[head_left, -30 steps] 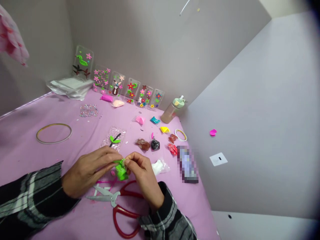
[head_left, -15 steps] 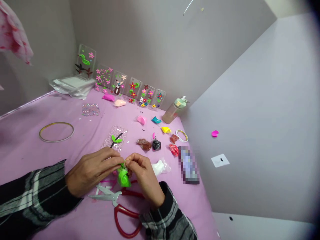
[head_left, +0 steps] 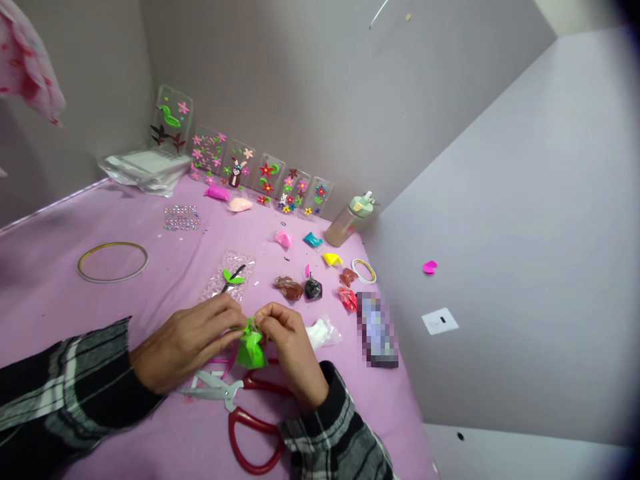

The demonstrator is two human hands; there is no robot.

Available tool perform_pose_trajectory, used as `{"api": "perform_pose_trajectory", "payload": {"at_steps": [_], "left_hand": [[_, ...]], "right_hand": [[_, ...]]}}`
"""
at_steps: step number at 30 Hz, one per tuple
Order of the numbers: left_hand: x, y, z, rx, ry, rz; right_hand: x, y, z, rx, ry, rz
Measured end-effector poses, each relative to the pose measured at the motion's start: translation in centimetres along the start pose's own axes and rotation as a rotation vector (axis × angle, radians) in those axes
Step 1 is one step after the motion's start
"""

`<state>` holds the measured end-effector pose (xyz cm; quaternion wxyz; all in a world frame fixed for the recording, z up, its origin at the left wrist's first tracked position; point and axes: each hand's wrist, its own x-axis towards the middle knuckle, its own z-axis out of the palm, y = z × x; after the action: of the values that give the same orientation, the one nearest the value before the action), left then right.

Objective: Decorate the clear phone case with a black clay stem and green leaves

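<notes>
Between my two hands is a small plastic packet of bright green clay (head_left: 251, 353), its neck pinched at the top. My left hand (head_left: 193, 337) grips the packet's upper left with thumb and fingers. The fingertips of my right hand (head_left: 287, 347) close on the same neck from the right. Just below lie open scissors (head_left: 240, 393) with red handles, blades pointing left; my right wrist partly covers one handle. Beyond my left hand, a clear textured phone case (head_left: 240, 263) carries a dark stem with green leaves. Something pink beneath the packet is mostly hidden.
Packets of brown clay (head_left: 289, 288), black clay (head_left: 313, 288), red clay (head_left: 347, 299) and white clay (head_left: 320, 333) lie ahead. A phone (head_left: 379, 330) sits at the right edge. Decorated cases (head_left: 269, 180) and a bottle (head_left: 349, 220) stand by the wall. A bangle (head_left: 113, 280) lies left.
The green packet has shifted slightly up and right and turned a little between my fingers. Both hands keep their pinch; the scissors stay in place.
</notes>
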<state>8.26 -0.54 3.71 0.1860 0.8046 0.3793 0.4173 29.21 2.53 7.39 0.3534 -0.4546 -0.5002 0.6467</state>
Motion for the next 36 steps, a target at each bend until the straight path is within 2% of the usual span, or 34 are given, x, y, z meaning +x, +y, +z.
{"api": "perform_pose_trajectory", "payload": {"at_steps": [3,6,9,11,17,19,24,27,30,34,36], "left_hand": [[-0.1,-0.3,0.0,-0.049,0.029,-0.06],[-0.2,-0.7,0.1,-0.05,0.011,-0.042],[-0.1,-0.8,0.2,-0.043,0.075,-0.044],[0.1,-0.5,0.2,-0.045,0.108,-0.083],[-0.1,-0.2,0.5,-0.072,0.1,-0.181],[-0.2,-0.4,0.7,-0.065,0.129,-0.171],[-0.1,-0.2,0.9,-0.024,0.12,-0.056],[0.2,0.2,0.7,-0.019,0.146,-0.044],[0.5,0.5,0.6,-0.07,0.19,-0.077],[0.8,0.8,0.6,-0.234,0.248,-0.157],[0.8,0.9,0.5,-0.277,0.243,-0.165]], "right_hand": [[0.0,0.0,-0.1,-0.008,0.008,-0.038],[-0.2,0.2,-0.1,-0.04,-0.004,-0.077],[-0.5,0.3,0.1,-0.092,-0.03,-0.107],[-0.8,0.3,0.3,-0.137,-0.039,-0.123],[-1.4,0.2,1.0,-0.283,-0.013,-0.194],[-1.5,0.3,1.2,-0.316,-0.003,-0.213],[-1.4,0.4,1.3,-0.329,-0.034,-0.197],[-1.5,0.4,1.4,-0.321,-0.048,-0.176],[-1.6,0.5,1.4,-0.317,-0.056,-0.2],[-1.7,0.6,1.5,-0.362,0.039,-0.356],[-1.7,0.6,1.4,-0.337,0.025,-0.343]]}}
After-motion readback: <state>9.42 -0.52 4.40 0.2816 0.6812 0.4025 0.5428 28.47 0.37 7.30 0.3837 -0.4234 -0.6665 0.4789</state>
